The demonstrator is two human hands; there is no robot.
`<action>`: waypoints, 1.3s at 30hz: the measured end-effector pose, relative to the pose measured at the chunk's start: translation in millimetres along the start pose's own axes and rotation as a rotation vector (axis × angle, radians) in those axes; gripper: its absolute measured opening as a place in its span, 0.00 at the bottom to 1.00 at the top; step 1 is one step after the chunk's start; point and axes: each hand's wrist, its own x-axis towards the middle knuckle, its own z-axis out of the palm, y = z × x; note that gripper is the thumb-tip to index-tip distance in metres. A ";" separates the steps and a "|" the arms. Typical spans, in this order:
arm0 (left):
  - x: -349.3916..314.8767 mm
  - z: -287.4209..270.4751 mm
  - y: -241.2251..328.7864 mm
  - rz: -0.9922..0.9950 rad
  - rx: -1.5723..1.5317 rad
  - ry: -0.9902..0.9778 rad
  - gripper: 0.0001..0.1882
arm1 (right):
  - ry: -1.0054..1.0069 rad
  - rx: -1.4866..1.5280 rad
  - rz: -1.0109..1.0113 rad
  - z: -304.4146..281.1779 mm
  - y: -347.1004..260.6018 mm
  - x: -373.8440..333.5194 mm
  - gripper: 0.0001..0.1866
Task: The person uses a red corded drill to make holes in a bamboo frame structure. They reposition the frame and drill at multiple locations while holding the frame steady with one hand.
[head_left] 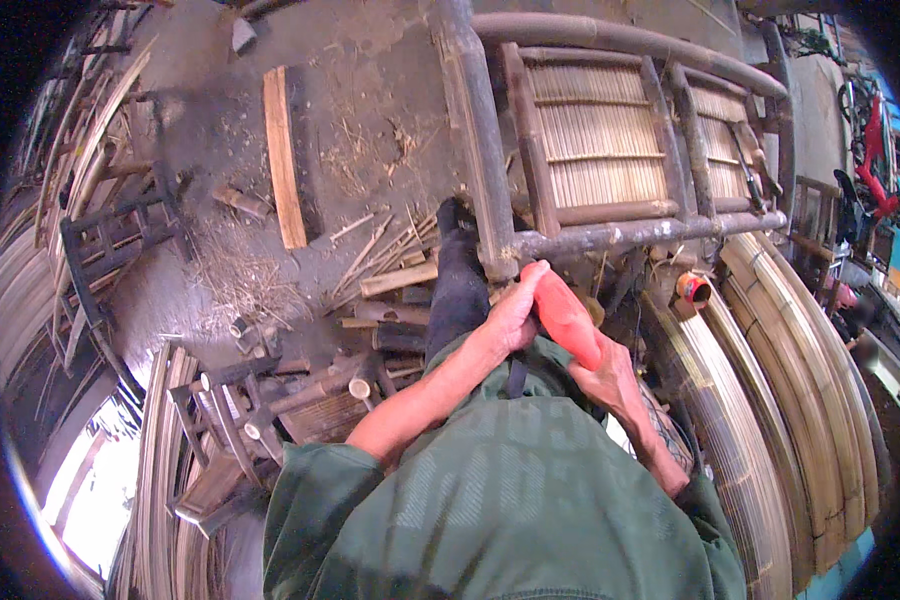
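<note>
Both my hands are closed on a smooth orange-red thing, long and rounded like a soft bottle; its exact kind does not show. My left hand holds its far end, close to the near corner of a bamboo frame. Around the near end wraps my right hand, in front of my green shirt. The bamboo frame has thick dark poles and panels of thin pale slats. Part of the thing is hidden behind my fingers.
A wooden plank and scattered bamboo sticks lie on the floor ahead. Small bamboo furniture stands at my left. Bundled bamboo strips and an orange can are on the right. A tool lies on the frame.
</note>
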 end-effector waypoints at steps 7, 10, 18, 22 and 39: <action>-16.1 -64.5 85.3 0.336 0.582 0.016 0.23 | 0.258 0.166 -0.147 30.0 1.5 -8.6 0.29; -29.7 -157.7 122.2 0.496 0.787 0.220 0.18 | 0.311 0.111 -0.196 41.7 -19.6 -21.7 0.32; -23.6 -425.4 162.4 0.307 1.048 0.706 0.17 | 0.425 0.225 -0.286 42.9 -15.8 -24.9 0.31; -13.8 -383.3 167.1 0.390 0.914 0.609 0.13 | 0.446 0.285 -0.323 62.9 1.8 -17.3 0.31; -57.4 -371.9 119.4 0.447 2.186 0.567 0.16 | 0.325 0.402 -0.371 61.4 19.3 3.0 0.27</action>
